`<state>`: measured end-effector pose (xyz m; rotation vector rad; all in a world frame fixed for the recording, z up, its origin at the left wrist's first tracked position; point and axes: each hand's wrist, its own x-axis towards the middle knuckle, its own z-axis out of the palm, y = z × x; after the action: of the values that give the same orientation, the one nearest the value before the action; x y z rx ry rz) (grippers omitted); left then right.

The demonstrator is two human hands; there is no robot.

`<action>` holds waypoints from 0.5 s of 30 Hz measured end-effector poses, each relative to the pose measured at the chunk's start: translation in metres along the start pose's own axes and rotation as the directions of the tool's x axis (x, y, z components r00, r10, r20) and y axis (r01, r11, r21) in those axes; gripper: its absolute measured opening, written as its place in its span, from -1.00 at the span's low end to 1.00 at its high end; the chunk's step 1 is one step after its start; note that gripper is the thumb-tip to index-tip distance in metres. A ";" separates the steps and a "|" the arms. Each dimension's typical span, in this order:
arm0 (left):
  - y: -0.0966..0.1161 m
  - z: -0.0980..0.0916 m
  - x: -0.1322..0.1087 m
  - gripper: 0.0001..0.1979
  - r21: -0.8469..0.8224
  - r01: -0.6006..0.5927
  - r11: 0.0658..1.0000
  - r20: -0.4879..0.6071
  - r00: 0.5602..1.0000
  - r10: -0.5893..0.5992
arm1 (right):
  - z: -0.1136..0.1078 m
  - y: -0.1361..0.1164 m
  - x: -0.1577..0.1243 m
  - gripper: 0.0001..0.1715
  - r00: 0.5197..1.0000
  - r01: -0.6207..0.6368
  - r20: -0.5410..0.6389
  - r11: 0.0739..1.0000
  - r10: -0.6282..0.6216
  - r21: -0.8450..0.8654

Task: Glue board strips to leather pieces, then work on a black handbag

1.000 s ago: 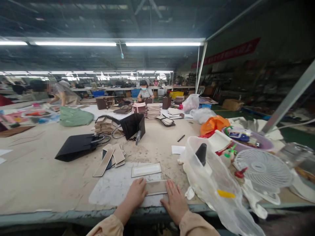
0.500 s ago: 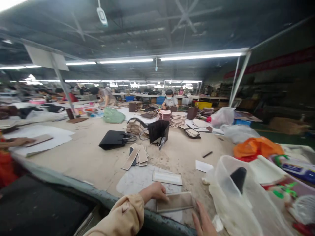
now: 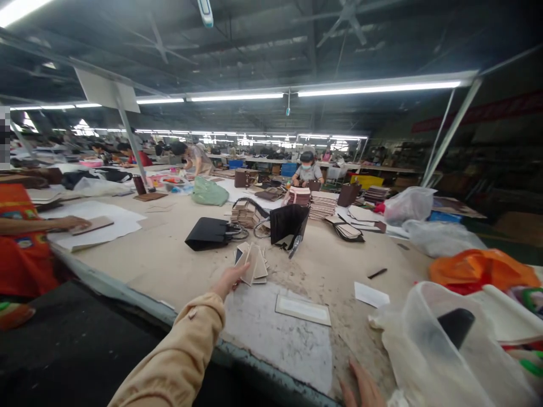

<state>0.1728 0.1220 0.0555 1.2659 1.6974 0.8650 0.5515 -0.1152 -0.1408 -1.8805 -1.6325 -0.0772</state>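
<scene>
At the left, a co-worker's hand [image 3: 74, 223] rests by a brown panel [image 3: 93, 225]; right of it lies a black bag [image 3: 207, 233]; next, the wearer's left hand [image 3: 231, 278] meets the near left edge of a fanned pile of beige strips [image 3: 255, 263], whose upper strips point lengthwise away from the wearer; whether its fingers pinch one cannot be told; beyond, a pale framed strip [image 3: 302, 310] lies crosswise, its right end nearer the wearer; lower right, the right hand [image 3: 361, 389], partly cut off, has its fingers spread, holding nothing visible.
</scene>
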 end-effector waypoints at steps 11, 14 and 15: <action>-0.059 0.028 -0.097 -0.65 -0.029 -0.179 0.983 0.049 0.982 0.181 | -0.048 -0.062 0.013 -0.43 0.993 0.050 0.111 0.979 -0.028 -0.199; -0.071 0.013 -0.133 -0.60 -0.078 -0.171 0.982 0.020 0.985 0.173 | -0.055 -0.071 0.014 -0.47 0.996 0.024 0.094 0.983 -0.007 -0.184; -0.075 0.005 -0.142 -0.60 -0.089 -0.167 0.982 0.007 0.986 0.169 | -0.055 -0.073 0.015 -0.48 0.996 0.018 0.092 0.985 -0.002 -0.174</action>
<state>0.1687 -0.0342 0.0176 1.3661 1.5400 1.0165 0.5087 -0.1278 -0.0598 -2.0336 -1.7462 -0.1445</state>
